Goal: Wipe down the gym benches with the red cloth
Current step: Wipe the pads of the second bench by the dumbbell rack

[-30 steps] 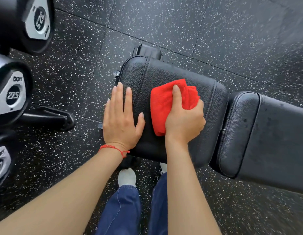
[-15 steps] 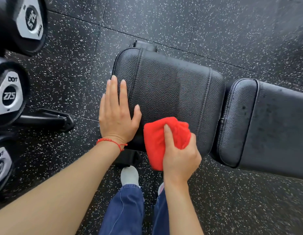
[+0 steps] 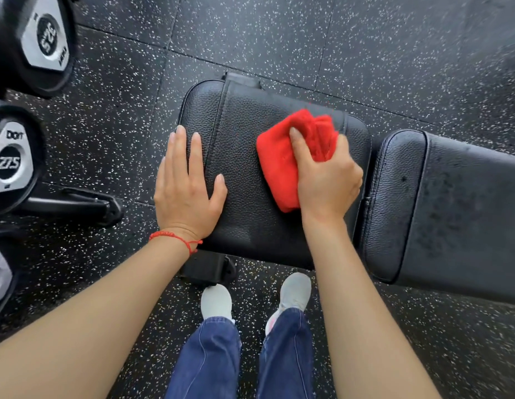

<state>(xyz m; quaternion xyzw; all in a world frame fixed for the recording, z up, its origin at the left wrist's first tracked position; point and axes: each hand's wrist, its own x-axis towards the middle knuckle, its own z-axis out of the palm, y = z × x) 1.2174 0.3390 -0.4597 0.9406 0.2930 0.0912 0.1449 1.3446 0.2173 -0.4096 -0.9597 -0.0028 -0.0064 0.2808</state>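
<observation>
**Red cloth bunched on the seat pad, mid-wipe**

Red terry filled your right hand: the fingers were clenched around the bunched red cloth, index finger laid along its top, pressing it onto the black seat pad just right of frame centre. Your left hand lay flat and released, fingers spread on the pad's left edge, gripping nothing, a red string bracelet at the wrist.

Outward from there, the longer back pad ran off to the right of the frame and looked mottled, probably not yet wiped. Dumbbells sat racked along the left edge.

Risks, as a judgement: the cloth was wadded, so only a small face touched the leather and strips could be missed, especially the stitched seam and the gap between the pads. Your weight on the pad's end could shift the bench.

No containers were in view.
</observation>
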